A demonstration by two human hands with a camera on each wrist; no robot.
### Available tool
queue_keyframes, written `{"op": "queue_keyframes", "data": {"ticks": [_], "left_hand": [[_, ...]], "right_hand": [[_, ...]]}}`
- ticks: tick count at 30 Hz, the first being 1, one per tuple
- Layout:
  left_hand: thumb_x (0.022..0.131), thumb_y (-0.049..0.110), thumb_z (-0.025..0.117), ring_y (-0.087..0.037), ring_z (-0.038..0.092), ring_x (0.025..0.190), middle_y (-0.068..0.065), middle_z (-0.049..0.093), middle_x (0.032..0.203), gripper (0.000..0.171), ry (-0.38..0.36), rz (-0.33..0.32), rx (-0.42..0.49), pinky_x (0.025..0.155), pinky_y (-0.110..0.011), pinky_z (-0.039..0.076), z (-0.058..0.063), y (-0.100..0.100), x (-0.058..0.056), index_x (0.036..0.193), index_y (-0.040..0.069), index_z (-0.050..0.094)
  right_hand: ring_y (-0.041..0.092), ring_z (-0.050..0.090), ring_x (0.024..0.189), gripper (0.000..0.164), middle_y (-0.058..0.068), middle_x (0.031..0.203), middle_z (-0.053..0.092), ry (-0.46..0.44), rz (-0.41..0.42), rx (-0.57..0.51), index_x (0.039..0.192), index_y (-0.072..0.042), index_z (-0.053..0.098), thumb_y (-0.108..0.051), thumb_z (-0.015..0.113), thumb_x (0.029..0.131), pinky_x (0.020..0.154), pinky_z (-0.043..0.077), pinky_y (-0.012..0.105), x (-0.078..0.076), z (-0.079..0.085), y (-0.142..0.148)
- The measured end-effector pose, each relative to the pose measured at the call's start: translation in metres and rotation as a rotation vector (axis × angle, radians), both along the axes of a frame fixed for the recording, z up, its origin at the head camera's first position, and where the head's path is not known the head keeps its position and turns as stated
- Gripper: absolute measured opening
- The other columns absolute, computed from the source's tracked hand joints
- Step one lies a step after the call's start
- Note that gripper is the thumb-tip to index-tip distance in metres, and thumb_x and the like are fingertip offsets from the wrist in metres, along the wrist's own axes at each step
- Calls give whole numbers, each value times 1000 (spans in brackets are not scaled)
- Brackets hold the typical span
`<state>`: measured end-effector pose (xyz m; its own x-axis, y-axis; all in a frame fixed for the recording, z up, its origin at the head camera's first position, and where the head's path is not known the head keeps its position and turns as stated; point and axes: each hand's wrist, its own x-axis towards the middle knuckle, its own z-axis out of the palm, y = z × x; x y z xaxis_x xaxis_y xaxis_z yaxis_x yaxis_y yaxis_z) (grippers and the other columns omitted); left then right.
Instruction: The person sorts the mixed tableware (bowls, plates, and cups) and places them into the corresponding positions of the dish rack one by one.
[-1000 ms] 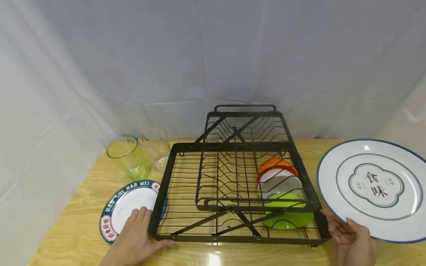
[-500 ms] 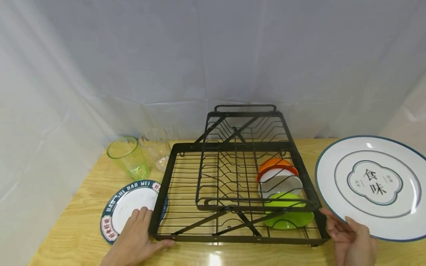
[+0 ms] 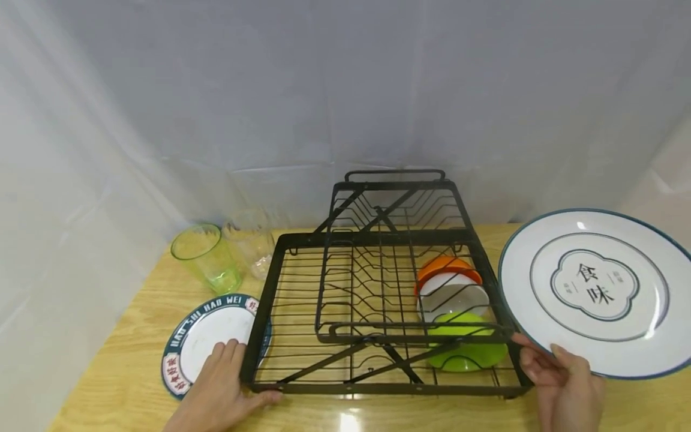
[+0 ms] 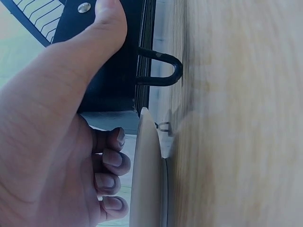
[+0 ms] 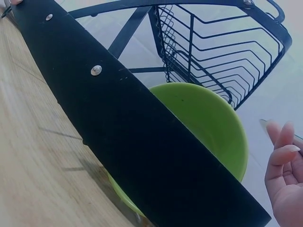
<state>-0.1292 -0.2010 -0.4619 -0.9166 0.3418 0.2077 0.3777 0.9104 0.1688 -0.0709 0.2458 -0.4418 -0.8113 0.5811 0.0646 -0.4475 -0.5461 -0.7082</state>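
Note:
A black two-tier dish rack (image 3: pixel 302 388) stands on the wooden table, its smaller top tier raised on crossed struts. My left hand (image 3: pixel 216 384) grips the rack's front left corner. In the left wrist view the thumb (image 4: pixel 111 19) presses on the front rail and the fingers curl at the side. My right hand (image 3: pixel 567 384) pinches the near rim of a large white plate (image 3: pixel 523 264) with a dark blue edge, held up right of the rack. On the right of the lower tier, an orange bowl (image 3: pixel 444 264), a white bowl (image 3: pixel 459 297) and a green bowl (image 5: pixel 213 127) lean in a row.
A smaller plate (image 3: pixel 216 330) with a dark green lettered rim lies left of the rack, partly under the left hand. Behind it stand a green glass (image 3: pixel 205 258) and a clear glass (image 3: pixel 249 243). A pale curtain (image 3: pixel 324 108) hangs behind the table (image 3: pixel 119 336).
My right hand has carried the large plate slightly left and up, closer to the rack's right side. The left hand keeps its grip on the corner; the bowls and glasses stay put.

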Motion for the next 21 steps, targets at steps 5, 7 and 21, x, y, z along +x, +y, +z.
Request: {"op": "queue_keyframes", "data": {"ticks": [5, 7, 21], "left_hand": [[59, 78, 70, -17, 34, 77, -2, 38, 81, 87, -45, 28, -3, 71, -36, 38, 2, 1, -1, 99, 2, 52], [59, 79, 70, -17, 34, 77, -1, 38, 81, 88, -54, 34, -5, 70, -35, 38, 2, 1, -1, 99, 3, 52], [63, 76, 70, -19, 38, 79, -3, 43, 84, 88, -59, 10, -11, 75, -40, 43, 4, -1, -1, 103, -1, 54]], "right_hand": [[24, 56, 54, 31, 26, 80, 69, -17, 3, 72, 113, 10, 55, 2, 27, 101, 48, 46, 26, 0, 5, -1], [23, 55, 54, 32, 25, 80, 69, -17, -1, 99, 116, 10, 54, 1, 27, 101, 47, 45, 25, 0, 8, -2], [27, 54, 49, 35, 30, 79, 67, 124, -17, -17, 129, 6, 42, 8, 24, 99, 43, 42, 27, -5, 24, -9]]}}
